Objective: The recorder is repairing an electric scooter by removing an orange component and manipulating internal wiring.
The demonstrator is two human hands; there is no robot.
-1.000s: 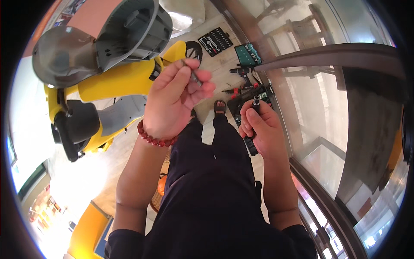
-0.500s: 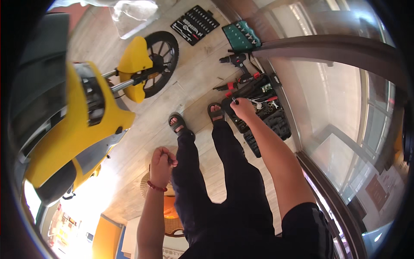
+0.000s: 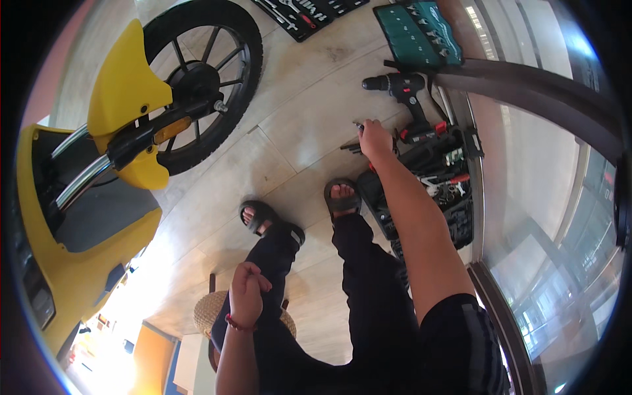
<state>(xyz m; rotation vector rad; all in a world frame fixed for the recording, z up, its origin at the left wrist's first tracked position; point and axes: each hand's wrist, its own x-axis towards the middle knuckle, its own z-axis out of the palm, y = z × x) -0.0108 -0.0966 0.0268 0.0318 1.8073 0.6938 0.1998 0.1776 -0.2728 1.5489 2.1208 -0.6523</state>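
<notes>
My right hand [image 3: 375, 141] reaches down to the floor beside an open black tool case [image 3: 454, 217]. Its fingers are closed on a small dark tool [image 3: 359, 125] that sticks out past the fingertips. A black cordless drill [image 3: 408, 92] lies just beyond the hand. My left hand [image 3: 247, 293], with a red bead bracelet at the wrist, rests on my left thigh with the fingers curled shut. Whether something small is inside it is hidden.
A yellow scooter [image 3: 79, 263] stands at the left, with its front wheel [image 3: 210, 39] and yellow fender [image 3: 128, 99] ahead. A black socket tray [image 3: 303, 13] and a green bit case [image 3: 418, 33] lie at the back. A woven stool [image 3: 207, 319] is under me. A glass wall [image 3: 546, 197] runs along the right.
My view has swung down from the scooter to the floor. My left hand dropped from the scooter to my thigh. My right hand moved from over the tool case to the floor beside the drill.
</notes>
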